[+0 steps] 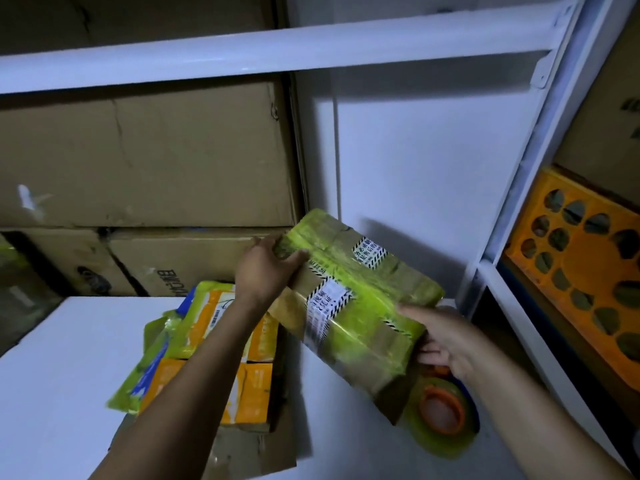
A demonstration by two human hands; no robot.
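A cardboard parcel (360,299) wrapped in yellow-green tape with white striped labels is held tilted above the white shelf (62,368). My left hand (266,266) grips its far left end, thumb on top. My right hand (446,337) holds its near right edge, fingers curled under it. A roll of yellow-green tape (445,415) with an orange core lies on the shelf below the parcel, partly hidden by it.
An orange and yellow-green wrapped packet (214,362) lies on flattened cardboard at shelf centre. Large brown cartons (145,161) are stacked behind on the left. A white shelf beam (277,50) crosses above. A white upright (540,140) stands at the right, with an orange holed box (581,265) beyond it.
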